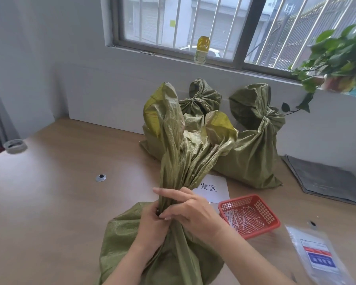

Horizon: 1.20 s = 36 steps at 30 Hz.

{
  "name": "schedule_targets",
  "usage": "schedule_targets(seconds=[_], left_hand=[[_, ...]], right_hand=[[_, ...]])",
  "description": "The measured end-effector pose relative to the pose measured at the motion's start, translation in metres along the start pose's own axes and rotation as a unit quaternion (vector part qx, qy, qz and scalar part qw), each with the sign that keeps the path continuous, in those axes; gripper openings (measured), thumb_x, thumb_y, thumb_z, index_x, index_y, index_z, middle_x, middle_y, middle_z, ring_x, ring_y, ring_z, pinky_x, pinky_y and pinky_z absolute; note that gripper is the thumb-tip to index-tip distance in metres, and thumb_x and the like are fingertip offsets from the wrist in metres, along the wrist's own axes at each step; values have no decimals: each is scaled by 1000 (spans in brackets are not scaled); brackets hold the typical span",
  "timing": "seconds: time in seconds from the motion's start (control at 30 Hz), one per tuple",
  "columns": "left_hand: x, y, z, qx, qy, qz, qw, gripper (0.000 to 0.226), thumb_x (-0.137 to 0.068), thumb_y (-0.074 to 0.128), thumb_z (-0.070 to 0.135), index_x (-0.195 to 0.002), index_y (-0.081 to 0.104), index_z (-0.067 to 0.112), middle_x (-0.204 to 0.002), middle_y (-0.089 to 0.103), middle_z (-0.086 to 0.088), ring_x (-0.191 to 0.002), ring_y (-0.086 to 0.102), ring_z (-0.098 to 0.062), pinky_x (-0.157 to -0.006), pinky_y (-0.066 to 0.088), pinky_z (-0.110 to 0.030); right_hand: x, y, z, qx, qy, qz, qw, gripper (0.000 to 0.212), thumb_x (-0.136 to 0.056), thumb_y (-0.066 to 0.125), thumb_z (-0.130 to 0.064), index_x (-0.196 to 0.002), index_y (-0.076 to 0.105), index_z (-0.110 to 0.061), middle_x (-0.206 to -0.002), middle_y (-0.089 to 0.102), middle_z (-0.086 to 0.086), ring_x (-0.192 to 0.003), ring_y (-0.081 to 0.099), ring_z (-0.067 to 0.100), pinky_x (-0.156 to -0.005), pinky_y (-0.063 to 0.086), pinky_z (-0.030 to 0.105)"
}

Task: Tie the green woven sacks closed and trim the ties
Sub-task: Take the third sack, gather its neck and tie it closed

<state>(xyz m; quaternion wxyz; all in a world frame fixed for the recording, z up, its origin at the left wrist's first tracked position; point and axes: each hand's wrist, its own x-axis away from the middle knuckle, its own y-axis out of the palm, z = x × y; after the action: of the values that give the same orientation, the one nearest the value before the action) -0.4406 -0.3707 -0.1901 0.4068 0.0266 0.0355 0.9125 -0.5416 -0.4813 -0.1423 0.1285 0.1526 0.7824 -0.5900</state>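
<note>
A light wooden table (pixel 60 192) under a barred window (pixel 193 21) is shown from above. At the near edge a green woven sack (pixel 132 239) is stood, its body bulging low in front of the person. Its gathered neck (pixel 173 171) is held bunched between both hands. The left hand (pixel 150 223) is curled round it from below, and the right hand (pixel 191 210) is wrapped over it just above, the two touching.

The long axis is seen running near upright from the table to the loose mouth, which is fanned open toward the window.

No tie is visible on the neck, so the gathering step is judged to be in hand. Next, one hand must be freed for a white tie (pixel 243 218) from the red basket (pixel 261 233), just beside on the right, while the bunch is held tight. Two tied sacks (pixel 253 145) are stood behind.
</note>
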Motion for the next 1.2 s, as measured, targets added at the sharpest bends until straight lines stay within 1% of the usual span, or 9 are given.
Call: schedule_targets(seconds=[0.17,0.3,0.43,0.57,0.73,0.83,1.0,1.1,1.2], left_hand=[[-1,-3,-2,7,-13,-1,1000,16,-88,75,1,-75,71,10,-68,73,-6,-64,62,-16,-59,50,-33],[0,-5,0,24,-20,2,1000,8,-89,76,5,-87,78,12,-84,76,-19,-75,68,-19,-70,56,-42],[1,-3,2,18,-10,10,1000,9,-87,77,5,-88,79,15,-84,76,-17,-75,67,-18,-75,58,-53],[5,0,4,2,29,14,999,14,-91,73,9,-95,80,21,-82,77,-8,-76,69,-17,-72,58,-46],[14,-1,2,27,33,1,999,35,-106,40,20,-113,74,17,-101,76,-4,-100,70,-20,-87,56,-36],[13,0,-4,-3,48,58,997,22,-109,45,22,-106,66,26,-90,73,-5,-87,69,-21,-77,55,-36],[10,-3,-6,22,38,69,997,11,-105,53,19,-102,51,29,-72,58,-28,-60,53,-29,-57,41,-46],[7,-1,-5,64,4,67,996,13,-105,55,25,-114,52,33,-79,71,-24,-75,65,-43,-70,53,-56],[5,3,-7,125,-31,91,988,23,-103,59,21,-124,51,20,-86,78,-13,-91,73,-31,-85,56,-49]], right_hand=[[-9,-5,5,17,35,-16,999,18,-96,63,-21,-95,77,-31,-150,57,-18,-101,74,17,-75,61,37],[-2,0,9,3,69,15,998,17,-98,60,-25,-98,76,-31,-134,66,-17,-100,71,12,-75,56,27],[-3,4,11,-49,107,32,992,15,-99,64,-25,-100,78,-32,-111,64,-18,-90,65,6,-71,56,33],[-6,10,11,-133,192,79,969,11,-95,74,-26,-98,81,-33,-95,61,-18,-87,63,8,-72,56,38],[-14,10,11,-172,234,84,953,8,-86,84,-31,-92,84,-27,-90,69,-17,-88,68,8,-79,58,40],[-15,7,8,-184,257,85,945,15,-80,88,-38,-88,84,-27,-85,73,-16,-82,69,6,-77,60,36],[-13,6,11,-188,263,86,943,15,-81,88,-38,-89,82,-27,-84,74,-15,-80,70,5,-73,57,25],[-12,8,8,-150,239,87,955,7,-89,81,-31,-94,81,-25,-91,71,-17,-84,67,5,-74,55,23],[-11,9,4,-123,220,94,963,6,-93,76,-29,-96,78,-24,-95,68,-17,-87,65,3,-76,54,25]])
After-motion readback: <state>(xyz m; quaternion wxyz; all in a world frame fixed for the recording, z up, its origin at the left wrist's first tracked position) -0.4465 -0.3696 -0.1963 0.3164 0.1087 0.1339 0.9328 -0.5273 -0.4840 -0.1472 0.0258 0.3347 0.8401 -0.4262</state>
